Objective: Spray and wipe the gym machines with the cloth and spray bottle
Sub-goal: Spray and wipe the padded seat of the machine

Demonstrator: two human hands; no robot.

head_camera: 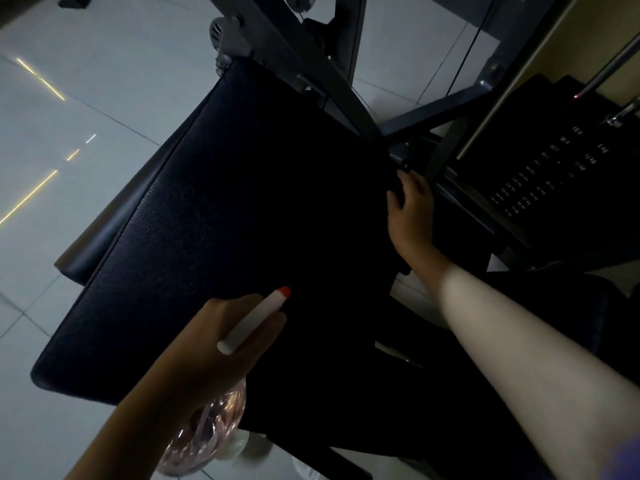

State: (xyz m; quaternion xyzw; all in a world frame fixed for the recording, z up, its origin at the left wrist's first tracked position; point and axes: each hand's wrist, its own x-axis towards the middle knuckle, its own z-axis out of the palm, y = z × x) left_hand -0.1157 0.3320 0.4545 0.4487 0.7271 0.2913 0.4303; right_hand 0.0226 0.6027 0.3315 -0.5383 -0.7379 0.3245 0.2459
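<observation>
My left hand [221,337] grips the spray bottle [207,434], a clear pinkish bottle with a white nozzle [254,320] and a red tip, held over the near end of the black padded bench [225,209]. The nozzle points up and to the right across the pad. My right hand [412,206] lies at the pad's far right edge, fingers toward the machine frame. Something dark sits between its thumb and fingers. In this dim light I cannot make out the cloth or tell whether the hand holds one.
The grey steel frame [311,53] of the machine rises behind the pad. A black weight stack [543,168] with white numbers and a chrome guide rod [519,95] stands at the right. Pale floor tiles [69,116] lie to the left.
</observation>
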